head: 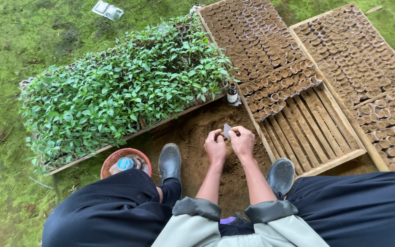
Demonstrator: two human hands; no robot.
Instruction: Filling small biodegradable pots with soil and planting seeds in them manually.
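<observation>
Grip: left hand [215, 147] and right hand [243, 142] jointly pinched a small grey pouch [226, 131], upright between fingertips, above the soil heap [197, 137]; both equally near.

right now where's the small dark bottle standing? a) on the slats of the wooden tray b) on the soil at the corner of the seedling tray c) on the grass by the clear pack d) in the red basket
b: the bottle stands upright on the soil at the corner of the seedling tray, next to the wooden tray of small pots, beyond both hands.
</observation>
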